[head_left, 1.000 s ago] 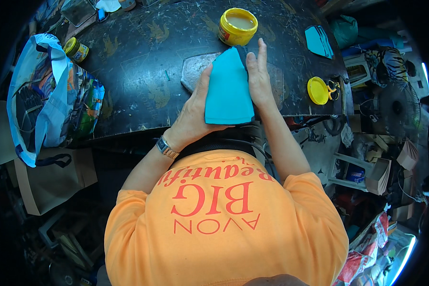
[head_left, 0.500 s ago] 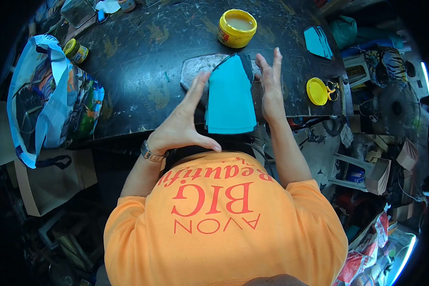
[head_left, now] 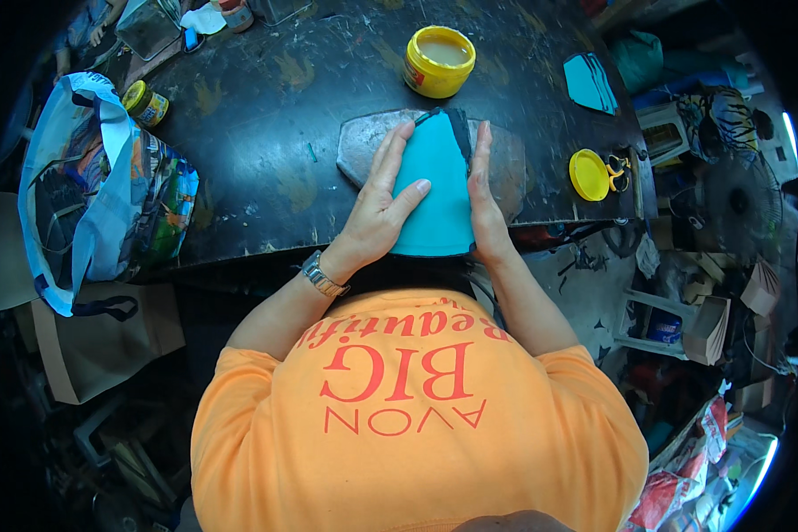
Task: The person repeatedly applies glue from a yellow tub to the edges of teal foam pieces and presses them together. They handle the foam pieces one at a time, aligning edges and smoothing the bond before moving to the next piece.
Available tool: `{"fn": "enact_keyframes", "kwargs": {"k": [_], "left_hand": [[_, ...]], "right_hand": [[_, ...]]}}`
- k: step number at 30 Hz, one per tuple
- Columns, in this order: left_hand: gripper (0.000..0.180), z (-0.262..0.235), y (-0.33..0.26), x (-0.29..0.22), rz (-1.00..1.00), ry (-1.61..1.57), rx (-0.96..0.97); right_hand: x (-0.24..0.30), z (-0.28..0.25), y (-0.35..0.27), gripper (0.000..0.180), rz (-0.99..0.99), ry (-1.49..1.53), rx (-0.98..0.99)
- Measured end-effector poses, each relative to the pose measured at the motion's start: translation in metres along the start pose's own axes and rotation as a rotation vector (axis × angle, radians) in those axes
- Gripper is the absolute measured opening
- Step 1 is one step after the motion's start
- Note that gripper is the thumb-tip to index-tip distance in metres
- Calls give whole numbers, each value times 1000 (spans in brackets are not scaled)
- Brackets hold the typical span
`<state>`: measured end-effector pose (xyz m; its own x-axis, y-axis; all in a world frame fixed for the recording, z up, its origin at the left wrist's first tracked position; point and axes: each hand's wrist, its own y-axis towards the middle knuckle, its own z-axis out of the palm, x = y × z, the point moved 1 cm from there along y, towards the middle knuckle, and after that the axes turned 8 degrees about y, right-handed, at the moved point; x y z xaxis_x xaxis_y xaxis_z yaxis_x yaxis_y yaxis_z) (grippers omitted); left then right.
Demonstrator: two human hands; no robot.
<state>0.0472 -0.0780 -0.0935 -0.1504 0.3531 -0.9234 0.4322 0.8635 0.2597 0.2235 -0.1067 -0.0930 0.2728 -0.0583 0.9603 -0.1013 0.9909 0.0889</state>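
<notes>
1. We press our left hand (head_left: pixel 374 217) flat on the left side of a teal cut piece (head_left: pixel 434 197), fingers spread wide, with the thumb lying across its middle and the fingertips reaching toward its narrow top
2. Our right hand (head_left: pixel 486 199) stands on its edge along the piece's right side, fingers straight and held together, touching the edge rather than gripping it
3. So the teal piece lies between our two hands, held down on a grey slab (head_left: pixel 368 146) that rests on the dark worktable (head_left: pixel 266 97), near the table's front edge and just in front of our chest
4. The piece is smooth and evenly teal, broad and rounded at the end nearest us and tapering to a narrow top; a dark strip (head_left: pixel 458 133) runs along its upper right edge
5. A metal wristwatch (head_left: pixel 322 276) sits on our left wrist
6. Beyond the slab stands an open yellow jar (head_left: pixel 438 60) with pale paste inside; its yellow lid (head_left: pixel 588 174) lies to the right, just beside small yellow-handled scissors (head_left: pixel 618 168)
7. More teal cut pieces (head_left: pixel 590 82) lie at the table's far right, well apart from our hands
8. A printed shopping bag (head_left: pixel 97 191) hangs at the table's left edge, with a small yellow-lidded jar (head_left: pixel 144 104) near it
</notes>
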Motion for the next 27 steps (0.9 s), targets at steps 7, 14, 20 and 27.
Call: {"fn": "enact_keyframes", "kwargs": {"k": [7, 14, 20, 27], "left_hand": [[73, -4, 1, -5, 8, 75, 17], [75, -15, 13, -21, -25, 84, -42], [66, -9, 28, -16, 48, 414, 9], [53, -16, 19, -29, 112, 219, -159]], "right_hand": [[11, -8, 5, 84, 6, 161, -134], [55, -54, 76, 43, -383, -498, -264], [51, -60, 166, 58, -327, -1198, -179], [38, -52, 202, 66, -165, -1575, -74]]}}
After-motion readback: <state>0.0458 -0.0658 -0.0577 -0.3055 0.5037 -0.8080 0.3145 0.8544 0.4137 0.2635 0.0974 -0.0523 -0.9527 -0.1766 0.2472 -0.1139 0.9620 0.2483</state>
